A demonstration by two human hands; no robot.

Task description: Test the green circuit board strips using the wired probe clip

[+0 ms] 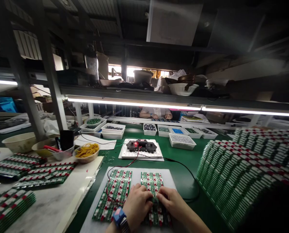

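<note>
1 studded circuit board point(122, 186) lies on the smooth mat's point(136, 174) left half. On the mat's right half, the left hand point(137, 204) and right hand point(171, 201) bend fingers onto a 2nd board point(151, 179); whether either grips, I cannot tell. Right of the mat, green table point(183, 174) leaves room before a ridged stack point(222, 181).

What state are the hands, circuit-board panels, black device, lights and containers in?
Left hand: fingers bent, at the right circuit-board panel
Right hand: fingers bent, at the same panel
Right circuit-board panel: flat, partly covered
Left circuit-board panel: flat
Black device: red light lit
Tube light: lit
Rubber-band bowl: open, heaped
Grey-parts tray: open, filled
</note>
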